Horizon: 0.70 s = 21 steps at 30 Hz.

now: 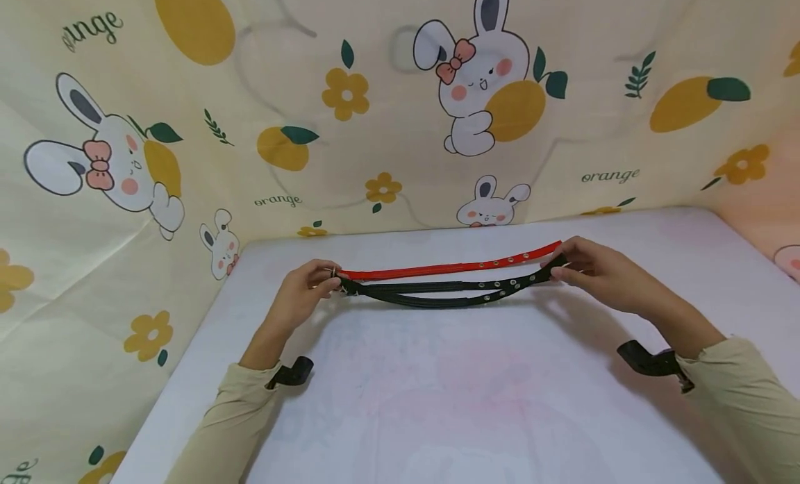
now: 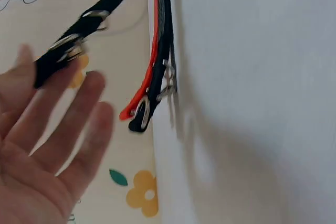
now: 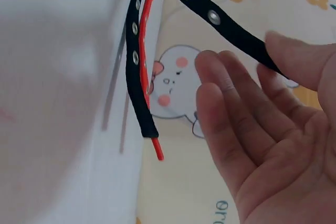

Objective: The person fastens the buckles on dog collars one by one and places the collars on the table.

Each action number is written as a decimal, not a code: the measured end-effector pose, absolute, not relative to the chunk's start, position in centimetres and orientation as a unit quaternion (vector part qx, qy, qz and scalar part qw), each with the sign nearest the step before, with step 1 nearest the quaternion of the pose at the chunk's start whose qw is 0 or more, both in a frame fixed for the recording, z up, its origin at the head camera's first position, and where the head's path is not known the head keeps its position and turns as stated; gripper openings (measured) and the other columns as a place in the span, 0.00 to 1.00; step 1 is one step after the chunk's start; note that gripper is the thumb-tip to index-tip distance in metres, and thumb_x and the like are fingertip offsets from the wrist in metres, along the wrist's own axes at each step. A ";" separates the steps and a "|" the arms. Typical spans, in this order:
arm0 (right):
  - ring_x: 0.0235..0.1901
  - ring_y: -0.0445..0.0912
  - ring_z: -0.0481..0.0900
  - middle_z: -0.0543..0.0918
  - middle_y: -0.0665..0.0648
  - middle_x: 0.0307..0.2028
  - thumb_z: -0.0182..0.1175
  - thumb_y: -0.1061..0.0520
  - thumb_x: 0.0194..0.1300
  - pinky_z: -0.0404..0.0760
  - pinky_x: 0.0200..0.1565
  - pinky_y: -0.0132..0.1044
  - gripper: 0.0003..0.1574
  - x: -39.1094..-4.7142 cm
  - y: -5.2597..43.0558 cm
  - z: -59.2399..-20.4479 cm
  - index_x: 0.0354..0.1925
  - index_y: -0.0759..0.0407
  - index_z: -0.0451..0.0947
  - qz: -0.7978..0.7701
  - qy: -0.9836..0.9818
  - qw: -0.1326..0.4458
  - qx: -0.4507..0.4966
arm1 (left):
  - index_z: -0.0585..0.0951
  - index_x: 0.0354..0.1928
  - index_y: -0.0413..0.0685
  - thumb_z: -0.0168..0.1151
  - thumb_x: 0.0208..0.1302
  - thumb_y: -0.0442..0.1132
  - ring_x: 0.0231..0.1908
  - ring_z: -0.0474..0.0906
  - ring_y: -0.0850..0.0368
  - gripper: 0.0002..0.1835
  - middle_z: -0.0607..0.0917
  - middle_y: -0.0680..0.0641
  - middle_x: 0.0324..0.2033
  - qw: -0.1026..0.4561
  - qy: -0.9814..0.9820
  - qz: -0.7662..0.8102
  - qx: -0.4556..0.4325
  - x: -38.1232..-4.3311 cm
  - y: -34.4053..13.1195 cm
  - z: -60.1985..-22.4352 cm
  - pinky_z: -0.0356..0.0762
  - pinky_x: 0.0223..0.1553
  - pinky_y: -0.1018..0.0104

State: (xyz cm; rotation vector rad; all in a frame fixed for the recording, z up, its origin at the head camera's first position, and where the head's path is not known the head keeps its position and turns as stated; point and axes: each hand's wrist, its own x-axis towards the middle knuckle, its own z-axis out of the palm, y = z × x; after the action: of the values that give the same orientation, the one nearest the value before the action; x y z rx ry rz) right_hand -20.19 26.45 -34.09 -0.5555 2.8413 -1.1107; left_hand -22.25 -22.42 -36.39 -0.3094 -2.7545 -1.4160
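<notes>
Between my hands stretch a red collar-like strap [image 1: 412, 270] and two black ones with metal eyelets and buckles. My left hand [image 1: 303, 293] pinches the buckle end of one black strap [image 2: 93, 18] between thumb and index finger; the other fingers are extended. At the far end, my right hand [image 1: 600, 272] pinches that strap's eyelet end [image 3: 236, 38] between thumb and index finger. In both wrist views, the second black strap [image 3: 134, 77] and the red one run side by side, apart from the fingers. The head view does not show clearly which black strap is held.
A white tabletop [image 1: 450, 387] lies beneath, with shadows of the hands and straps. Behind and to the left stands a cream sheet [image 1: 400, 123] printed with rabbits and oranges. Black wrist devices [image 1: 294, 371] sit at both beige sleeves [image 1: 219, 421].
</notes>
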 end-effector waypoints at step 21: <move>0.42 0.43 0.81 0.83 0.60 0.50 0.54 0.50 0.75 0.79 0.45 0.30 0.25 -19.7 20.6 -31.6 0.67 0.50 0.68 -0.455 0.872 -0.053 -0.174 | 0.81 0.55 0.41 0.64 0.64 0.35 0.43 0.87 0.60 0.17 0.90 0.57 0.37 0.057 -0.670 -0.735 -0.085 -20.1 -16.7 -33.4 0.81 0.51 0.69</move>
State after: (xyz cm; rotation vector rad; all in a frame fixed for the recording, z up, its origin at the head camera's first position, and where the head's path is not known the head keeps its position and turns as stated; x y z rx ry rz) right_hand -19.68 20.63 -31.58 -0.5651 2.8349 -1.4795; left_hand -20.15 -16.71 -33.43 -0.2593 -2.0329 -2.2295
